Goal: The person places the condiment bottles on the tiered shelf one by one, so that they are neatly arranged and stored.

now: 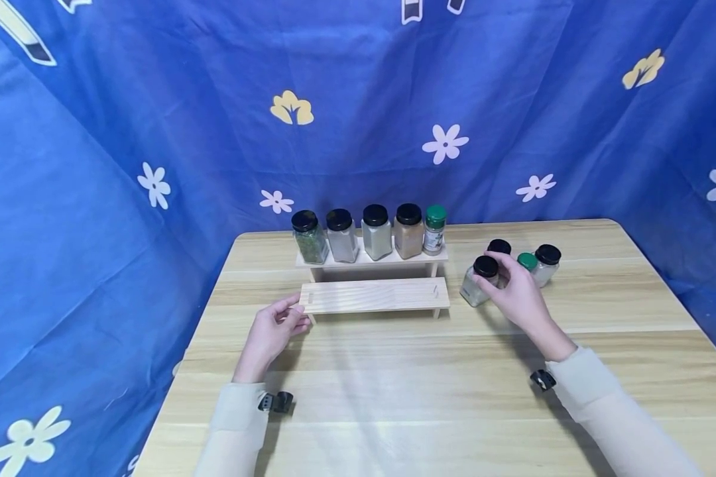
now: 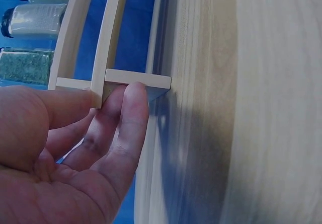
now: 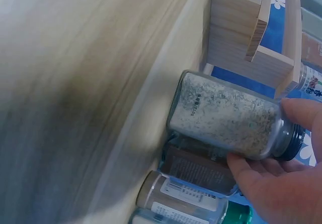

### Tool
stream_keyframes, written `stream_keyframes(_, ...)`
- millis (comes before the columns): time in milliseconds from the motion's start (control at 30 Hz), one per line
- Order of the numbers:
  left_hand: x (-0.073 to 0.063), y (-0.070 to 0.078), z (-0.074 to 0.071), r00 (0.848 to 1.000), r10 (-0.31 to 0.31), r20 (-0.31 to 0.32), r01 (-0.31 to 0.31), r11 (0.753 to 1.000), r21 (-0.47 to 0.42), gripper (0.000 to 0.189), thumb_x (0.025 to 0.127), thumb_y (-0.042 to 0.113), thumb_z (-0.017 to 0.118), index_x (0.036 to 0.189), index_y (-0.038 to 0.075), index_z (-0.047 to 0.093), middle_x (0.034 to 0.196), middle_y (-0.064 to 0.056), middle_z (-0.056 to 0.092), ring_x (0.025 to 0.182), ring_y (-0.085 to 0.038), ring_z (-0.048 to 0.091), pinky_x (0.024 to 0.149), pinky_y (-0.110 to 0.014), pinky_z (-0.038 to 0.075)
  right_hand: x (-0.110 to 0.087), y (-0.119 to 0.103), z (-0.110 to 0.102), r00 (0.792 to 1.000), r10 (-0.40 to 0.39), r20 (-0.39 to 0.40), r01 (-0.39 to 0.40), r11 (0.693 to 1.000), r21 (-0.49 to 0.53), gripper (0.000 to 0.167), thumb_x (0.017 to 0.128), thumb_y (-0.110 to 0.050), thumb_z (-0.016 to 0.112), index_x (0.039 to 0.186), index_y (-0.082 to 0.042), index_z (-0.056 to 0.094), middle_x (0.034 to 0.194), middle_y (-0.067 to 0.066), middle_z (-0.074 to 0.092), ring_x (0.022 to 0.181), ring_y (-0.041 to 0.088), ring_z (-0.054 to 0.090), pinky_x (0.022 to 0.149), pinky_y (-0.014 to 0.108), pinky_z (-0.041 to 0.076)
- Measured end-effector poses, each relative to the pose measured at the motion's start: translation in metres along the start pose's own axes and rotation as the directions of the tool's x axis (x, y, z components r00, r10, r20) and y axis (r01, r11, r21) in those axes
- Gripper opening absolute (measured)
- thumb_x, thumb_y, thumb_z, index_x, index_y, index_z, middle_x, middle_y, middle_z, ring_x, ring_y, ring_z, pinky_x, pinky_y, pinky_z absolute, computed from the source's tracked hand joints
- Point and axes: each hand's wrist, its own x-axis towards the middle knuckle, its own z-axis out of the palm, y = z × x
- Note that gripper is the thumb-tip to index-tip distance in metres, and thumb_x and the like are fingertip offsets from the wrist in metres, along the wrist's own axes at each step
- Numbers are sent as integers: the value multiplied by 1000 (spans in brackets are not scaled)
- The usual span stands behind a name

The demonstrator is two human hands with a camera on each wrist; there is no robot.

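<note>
My left hand [image 1: 274, 326] pinches the left end of the lower board of a two-step wooden spice rack [image 1: 372, 296]. In the left wrist view the thumb lies on the board's end [image 2: 98, 83] and the fingers are beneath, beside the support. At the rack's right, my right hand [image 1: 518, 291] grips a black-lidded spice jar [image 3: 226, 116] near its neck. This glass jar holds pale, flecked seasoning and tilts slightly in the head view. Right behind it are another black-lidded jar [image 1: 499, 246], a green-capped bottle [image 1: 528, 261] and a black-lidded jar of whitish contents [image 1: 547, 265].
Along the upper step stand several jars: one of green herbs [image 1: 311, 244], two of whitish powder, a tan one [image 1: 408, 233] and a green-capped bottle [image 1: 434, 232]. The wooden table [image 1: 394, 397] meets a blue patterned cloth [image 1: 358, 119] at the back and sides.
</note>
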Motion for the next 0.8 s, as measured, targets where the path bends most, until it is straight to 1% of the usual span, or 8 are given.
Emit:
stream_keyframes(133,0,-1,0,1000,-4,1,4,1000,-5,48,110,16,57,152,-6,48,119,-34,70,98,-22,78,91,-27,69,-2,3,0,999,35,15,-36,997,68,49,95,-20,81,135,2,64,123,26,74,115,38,72,88,-1,55)
stream_keyframes(233,0,-1,0,1000,-9,-1,9,1000,-7,48,110,16,57,152,-6,49,118,-33,70,97,-22,78,90,-27,69,-3,3,-1,999,45,16,-46,996,81,48,95,-21,81,134,2,65,123,26,74,114,39,72,88,-1,55)
stream_keyframes(433,0,-1,0,1000,-9,-1,9,1000,-9,48,109,14,58,152,-6,49,117,-32,71,96,-23,78,90,-27,69,-7,-3,-5,1000,22,12,-22,999,42,52,94,-23,82,137,1,65,122,25,75,108,39,75,87,13,65)
stream_keyframes(533,0,0,0,1000,-8,0,8,1000,-22,47,109,13,58,152,-6,49,118,-32,70,97,-23,78,90,-26,69,-8,-12,-8,1000,0,0,0,999,32,50,93,-23,83,135,-1,67,120,21,76,102,27,76,84,9,63)
stream_keyframes(600,1,0,-1,1000,-9,3,9,1000,-28,47,109,12,58,152,-6,49,120,-33,69,97,-23,78,90,-26,69,-7,-20,-12,1000,-19,-11,19,999,34,47,92,-23,84,132,-3,69,117,19,77,96,13,75,81,4,61)
stream_keyframes(700,1,0,-1,1000,-14,8,14,999,-33,48,109,11,58,152,-6,48,121,-33,69,97,-23,78,90,-25,69,-5,-35,-16,999,-43,-21,44,998,46,44,92,-23,85,129,-5,71,114,17,78,91,-7,68,79,2,60)
stream_keyframes(733,1,0,-1,1000,-13,8,13,999,-32,48,109,11,58,152,-6,48,121,-33,69,97,-23,78,90,-25,69,-5,-40,-16,998,-51,-21,52,997,53,43,92,-22,85,129,-5,71,113,17,79,89,-11,67,79,2,60)
stream_keyframes(800,2,0,-2,1000,-12,9,12,999,-30,48,108,11,59,152,-6,48,121,-33,69,97,-23,78,90,-26,69,-4,-51,-16,998,-59,-18,60,996,62,42,91,-22,85,127,-5,72,111,17,79,89,-9,68,78,4,62)
